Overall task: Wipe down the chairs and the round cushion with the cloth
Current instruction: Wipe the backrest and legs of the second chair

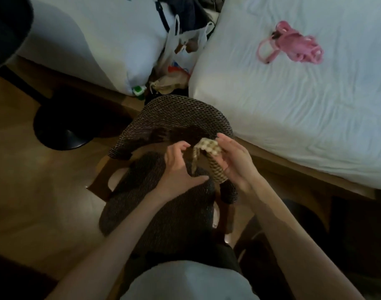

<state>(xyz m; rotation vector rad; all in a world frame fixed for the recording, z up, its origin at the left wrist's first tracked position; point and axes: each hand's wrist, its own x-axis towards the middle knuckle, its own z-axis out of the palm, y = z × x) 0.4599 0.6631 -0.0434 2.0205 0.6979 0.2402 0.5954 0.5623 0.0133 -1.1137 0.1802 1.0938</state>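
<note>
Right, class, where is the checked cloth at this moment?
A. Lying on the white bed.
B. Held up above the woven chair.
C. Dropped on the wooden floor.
B: the checked cloth hangs from the right hand, over the woven chair.

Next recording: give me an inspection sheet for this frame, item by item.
Surface: wooden floor, dimly lit.
Job's things: woven chair; checked cloth held over it; round cushion not seen.
Clutter: bags between the beds; pink bundle on one bed.
Hands: right hand holds the cloth; left hand at its edge, grip unclear.
Cables: nothing seen.
Surroundings: white beds either side; black round base on the floor.
</note>
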